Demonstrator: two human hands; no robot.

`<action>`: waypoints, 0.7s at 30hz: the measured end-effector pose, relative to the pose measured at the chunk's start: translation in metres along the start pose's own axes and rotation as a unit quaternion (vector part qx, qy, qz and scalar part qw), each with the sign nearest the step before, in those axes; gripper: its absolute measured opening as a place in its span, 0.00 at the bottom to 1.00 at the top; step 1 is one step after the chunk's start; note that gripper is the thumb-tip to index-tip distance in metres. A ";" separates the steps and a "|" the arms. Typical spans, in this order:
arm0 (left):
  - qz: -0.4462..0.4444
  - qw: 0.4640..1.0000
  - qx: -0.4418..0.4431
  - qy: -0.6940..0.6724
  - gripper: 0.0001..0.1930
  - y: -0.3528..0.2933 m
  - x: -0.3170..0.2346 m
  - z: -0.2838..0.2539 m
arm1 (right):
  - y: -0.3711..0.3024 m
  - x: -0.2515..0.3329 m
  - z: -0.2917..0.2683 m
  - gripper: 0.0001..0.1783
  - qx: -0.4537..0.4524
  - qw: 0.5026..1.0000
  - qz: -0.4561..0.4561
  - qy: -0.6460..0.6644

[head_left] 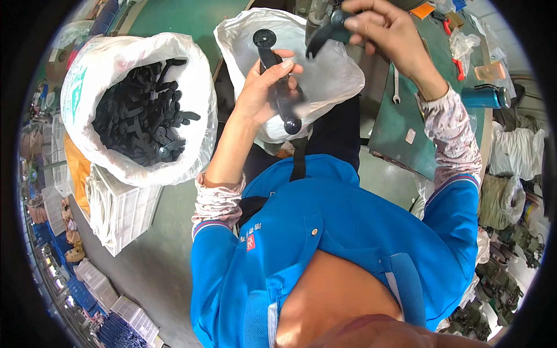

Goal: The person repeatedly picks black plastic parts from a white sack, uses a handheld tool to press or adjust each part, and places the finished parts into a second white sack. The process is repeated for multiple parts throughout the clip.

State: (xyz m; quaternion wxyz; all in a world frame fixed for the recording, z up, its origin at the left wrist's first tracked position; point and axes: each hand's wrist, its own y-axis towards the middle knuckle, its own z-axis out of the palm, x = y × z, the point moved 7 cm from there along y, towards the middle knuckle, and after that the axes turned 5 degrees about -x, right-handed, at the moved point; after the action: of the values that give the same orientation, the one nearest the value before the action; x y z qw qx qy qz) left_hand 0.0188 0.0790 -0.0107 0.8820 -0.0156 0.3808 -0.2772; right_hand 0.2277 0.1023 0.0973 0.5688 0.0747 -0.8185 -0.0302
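Green worktop [400, 136] lies right of an open white bag [339, 78], over which the long black piece [283, 100] looks light, stiff and perhaps slippery, best held mid-length. The left hand [259, 88] curls around it; the right hand [390, 36] pinches another black part [326, 38] near the bag's far rim.

My workshop
Around me: a sack [204, 107] of black parts [136, 124], plastic crates [132, 219], a wrench [396, 87] on the green surface [397, 130].

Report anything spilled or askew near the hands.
Nothing stands out: heaped black parts sit inside the left white bag, no visible spill. The left hand grips black pieces; the right hand, a dark piece.
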 end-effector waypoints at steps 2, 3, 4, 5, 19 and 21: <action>0.024 0.999 -0.024 0.004 0.16 -0.001 0.000 -0.001 | 0.024 0.040 -0.003 0.15 -0.043 0.993 0.044 0.096; 0.034 0.999 -0.033 0.006 0.16 -0.001 0.001 0.000 | 0.028 0.041 -0.003 0.14 -0.063 0.988 0.051 0.133; 0.039 0.999 -0.038 0.003 0.16 0.000 0.001 0.001 | 0.033 0.042 -0.003 0.13 -0.082 0.980 0.058 0.169; 0.044 0.998 -0.044 0.001 0.16 0.002 0.002 0.000 | 0.038 0.042 -0.002 0.12 -0.067 0.982 0.061 0.164; 0.132 0.979 -0.107 0.113 0.19 0.008 -0.008 0.003 | -0.027 -0.023 0.055 0.36 0.105 0.975 0.196 0.024; 0.130 0.980 -0.089 0.120 0.19 0.009 -0.002 0.008 | -0.052 -0.033 0.085 0.38 0.165 0.961 0.216 0.051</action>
State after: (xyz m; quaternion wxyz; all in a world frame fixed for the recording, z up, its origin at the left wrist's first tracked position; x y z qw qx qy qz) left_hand 0.0277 0.0860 -0.0056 0.8532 -0.0113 0.5062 -0.1253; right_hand 0.1636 0.0534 0.0302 0.5829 -0.0093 -0.7784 0.2328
